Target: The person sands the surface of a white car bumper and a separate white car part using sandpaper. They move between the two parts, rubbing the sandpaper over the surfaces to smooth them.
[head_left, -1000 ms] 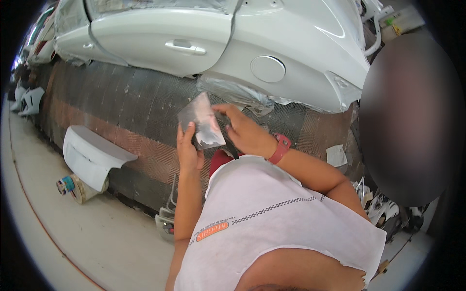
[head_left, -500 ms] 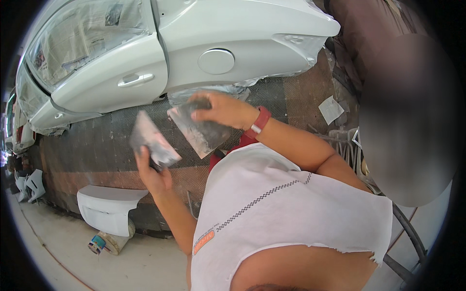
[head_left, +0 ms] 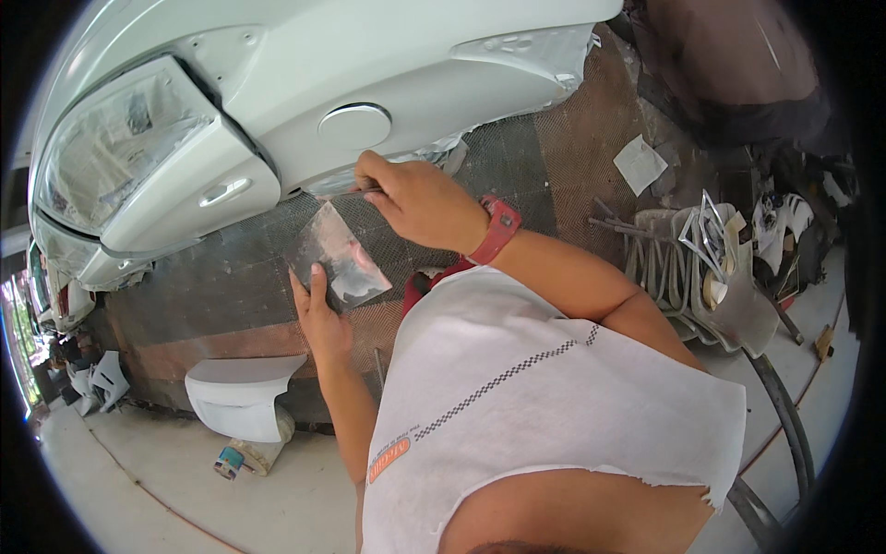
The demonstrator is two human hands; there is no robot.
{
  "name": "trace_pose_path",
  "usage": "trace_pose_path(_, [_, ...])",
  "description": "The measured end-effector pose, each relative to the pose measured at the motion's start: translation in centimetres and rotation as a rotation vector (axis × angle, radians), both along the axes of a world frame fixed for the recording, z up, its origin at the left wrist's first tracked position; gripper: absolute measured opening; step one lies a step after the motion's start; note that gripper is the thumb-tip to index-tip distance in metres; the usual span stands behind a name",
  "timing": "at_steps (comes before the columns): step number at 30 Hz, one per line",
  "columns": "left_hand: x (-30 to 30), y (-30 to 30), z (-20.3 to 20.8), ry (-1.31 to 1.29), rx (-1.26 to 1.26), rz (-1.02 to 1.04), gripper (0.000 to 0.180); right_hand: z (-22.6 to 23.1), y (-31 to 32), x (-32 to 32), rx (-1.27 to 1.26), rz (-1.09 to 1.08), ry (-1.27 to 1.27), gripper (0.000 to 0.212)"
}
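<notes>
My left hand point(head_left: 323, 319) grips the lower left edge of a flat, square plate point(head_left: 346, 258) smeared with grey and pink paste, thumb on top. Up and to the right of it, my right hand point(head_left: 420, 203) is closed on a thin plate point(head_left: 367, 190), now turned nearly edge-on so that little of it shows. A gap separates the two plates. Just beyond my right hand stands a white car point(head_left: 415, 102), with a round fuel flap point(head_left: 355, 126) and film over its side window point(head_left: 129, 148).
A pale car panel point(head_left: 242, 392) rests on a tub, with a small can point(head_left: 228, 462) beside it. Stacked grey chairs point(head_left: 683, 268) stand at the right near a dark hose point(head_left: 784, 415). A white sheet point(head_left: 640, 164) lies on the patterned floor point(head_left: 498, 180).
My right hand has tipped its plate from face-on to nearly edge-on, drawing it up from the other plate. The left plate has shifted right and turned flatter. My view has swung rightward.
</notes>
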State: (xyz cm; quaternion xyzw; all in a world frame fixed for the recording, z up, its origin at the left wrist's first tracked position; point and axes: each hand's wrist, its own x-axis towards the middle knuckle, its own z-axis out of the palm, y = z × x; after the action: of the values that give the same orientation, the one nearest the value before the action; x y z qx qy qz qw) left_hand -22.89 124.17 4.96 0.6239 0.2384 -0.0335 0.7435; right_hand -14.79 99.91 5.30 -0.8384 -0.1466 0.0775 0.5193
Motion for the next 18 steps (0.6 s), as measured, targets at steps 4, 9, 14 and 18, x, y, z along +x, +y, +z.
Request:
trace_pose_path(4, [1.6,-5.6,0.8,-0.054,0.091,-0.040,0.073,-1.3,-1.4,-1.0,-0.147,-0.021,-0.418,0.035])
trace_pose_path(9, [3.1,-10.0,1.7,-0.056,0.241,0.153,0.075,-3.2,-3.2,-3.5,-0.257,0.098,-0.603,0.035])
trace_pose_path(14, [2.6,-10.0,-0.3,-0.080,0.240,0.273,0.069,-3.5,-7.5,-3.3,-0.321,0.412,-0.546,0.030])
trace_pose_path(18, [1.7,-8.9,-1.6,-0.111,0.074,0.279,0.057,-0.7,-9.6,-4.4,-0.077,0.354,-0.654,0.038])
